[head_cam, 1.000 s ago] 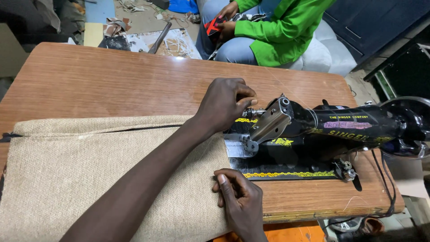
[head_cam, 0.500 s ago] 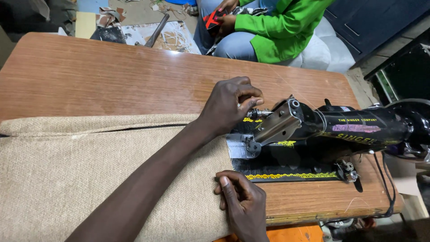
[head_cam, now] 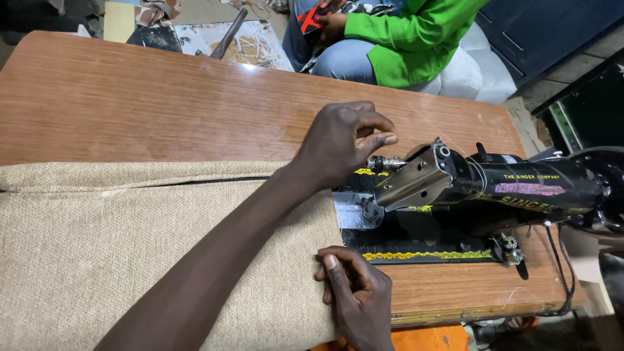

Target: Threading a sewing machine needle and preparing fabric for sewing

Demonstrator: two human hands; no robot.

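Hands [head_cam: 344,143] on coarse tan woven fabric [head_cam: 97,253], glossy black sewing machine [head_cam: 494,188]

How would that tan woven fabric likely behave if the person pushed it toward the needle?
The tan fabric looks thick and coarsely woven, so it would probably slide as a sheet rather than bunch badly. It still looks floppy: it drapes over the wooden table edge. The right hand rests on its edge.

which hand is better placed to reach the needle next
Probably left: the left hand is at the sewing machine's needle end; the right hand sits on the beige fabric's near edge.
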